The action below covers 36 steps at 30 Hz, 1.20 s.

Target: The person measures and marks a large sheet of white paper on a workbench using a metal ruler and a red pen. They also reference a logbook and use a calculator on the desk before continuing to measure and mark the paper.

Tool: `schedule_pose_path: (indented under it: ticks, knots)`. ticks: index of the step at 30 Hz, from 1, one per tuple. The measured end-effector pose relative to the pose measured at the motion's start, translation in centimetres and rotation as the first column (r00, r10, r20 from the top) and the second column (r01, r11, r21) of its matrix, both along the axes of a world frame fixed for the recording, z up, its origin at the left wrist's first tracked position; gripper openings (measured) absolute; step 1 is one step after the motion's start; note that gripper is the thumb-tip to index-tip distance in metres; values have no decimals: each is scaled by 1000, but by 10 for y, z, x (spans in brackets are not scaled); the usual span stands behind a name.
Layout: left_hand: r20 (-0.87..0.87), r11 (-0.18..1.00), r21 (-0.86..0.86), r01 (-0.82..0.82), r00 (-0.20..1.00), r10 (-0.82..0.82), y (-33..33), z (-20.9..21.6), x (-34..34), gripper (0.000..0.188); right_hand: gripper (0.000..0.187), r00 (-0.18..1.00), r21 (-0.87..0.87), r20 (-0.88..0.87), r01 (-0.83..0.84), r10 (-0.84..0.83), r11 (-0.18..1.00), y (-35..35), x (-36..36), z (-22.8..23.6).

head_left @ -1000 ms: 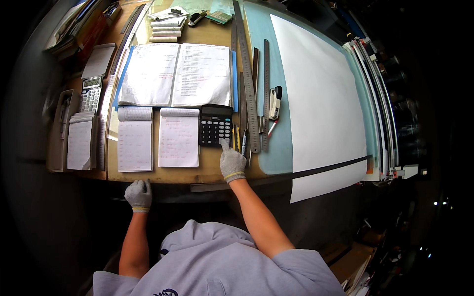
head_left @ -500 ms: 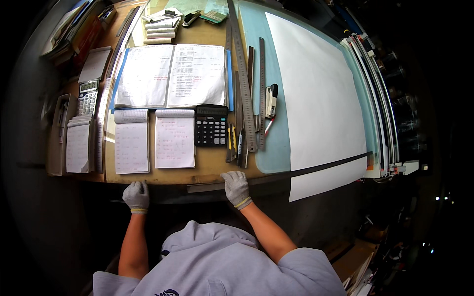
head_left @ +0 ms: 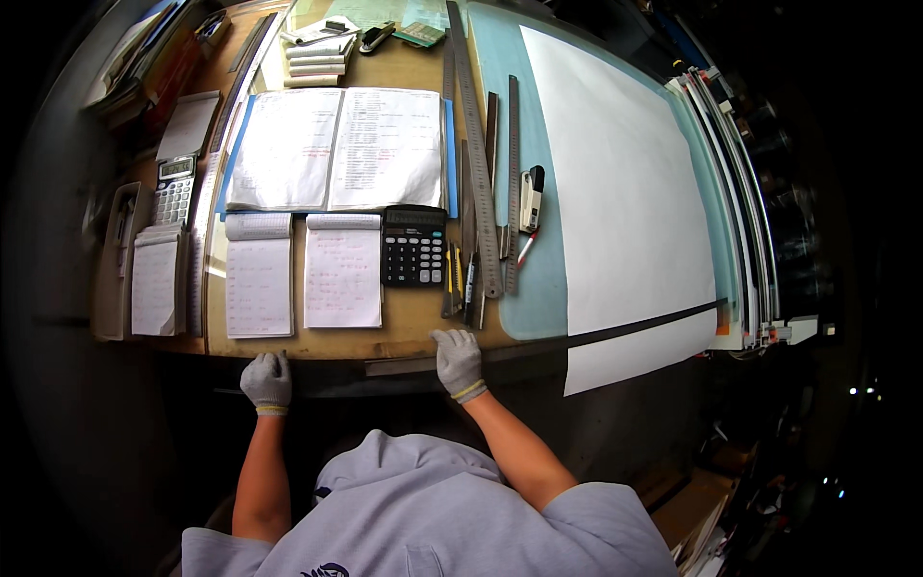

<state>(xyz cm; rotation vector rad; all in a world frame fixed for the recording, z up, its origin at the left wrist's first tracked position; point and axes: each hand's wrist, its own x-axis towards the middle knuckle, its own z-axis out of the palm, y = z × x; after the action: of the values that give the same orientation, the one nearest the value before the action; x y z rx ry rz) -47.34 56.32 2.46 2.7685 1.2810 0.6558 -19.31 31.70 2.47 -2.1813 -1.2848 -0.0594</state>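
Both my hands wear grey knitted gloves with a yellow cuff line and are at the front edge of the wooden table [head_left: 332, 348]. My left hand [head_left: 266, 384] is closed in a fist, just in front of a handwritten notepad [head_left: 259, 288]. Farther right, my right hand [head_left: 459, 365] is curled at the edge with its thumb pointing left. It is nearest to a yellow utility knife [head_left: 457, 274] and a marker pen [head_left: 469, 281]. Whatever the fingers of either hand close on is hidden. A second notepad [head_left: 343, 279] and a black calculator [head_left: 413, 250] lie between and beyond the hands.
An open ledger [head_left: 385, 144] lies behind the notepads. Long steel rulers [head_left: 478, 183] and a stapler [head_left: 531, 200] are right of it. A large white sheet [head_left: 625, 183] covers the blue-green mat [head_left: 529, 317] and overhangs the front edge, with a dark strip [head_left: 644, 325] across it. A silver calculator [head_left: 174, 192] lies left.
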Motion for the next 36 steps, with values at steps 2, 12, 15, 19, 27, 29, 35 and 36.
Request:
schedule_pose_path:
  ticks: [2, 12, 15, 19, 27, 29, 35, 36]
  knots:
    - [5, 1000, 3, -4, 1000, 4, 0, -1, -1, 34, 23, 1000, 72, 20, -12, 11, 997, 14, 2, 17]
    - [1, 1000, -11, 3, 1000, -3, 1, -2, -3, 35, 52, 989, -132, 141, 63, -44, 989, 109, 91, 15]
    - [3, 1000, -5, 0, 1000, 0, 0, -2, -3, 36, 52, 989, -193, 150, 36, -7, 981, 109, 94, 9]
    - [9, 1000, -9, 7, 1000, -7, 0, -1, -3, 35, 51, 994, -141, 99, 59, -46, 988, 117, 83, 16]
    - [-9, 1000, -21, -3, 1000, 3, 0, -2, -3, 36, 45, 995, -252, 101, 44, -19, 967, 142, 44, 29]
    - [-6, 1000, -24, -6, 1000, 5, 0, -2, -4, 36, 41, 996, -195, 88, 36, -19, 980, 140, 43, 24]
    - [19, 1000, -14, 2, 1000, -2, -1, 0, -3, 35, 34, 997, -74, 69, 45, -40, 996, 110, 33, 17]
    - [18, 1000, -15, 1, 1000, -1, -1, 0, -3, 35, 34, 996, -73, 74, 47, -41, 996, 107, 32, 14]
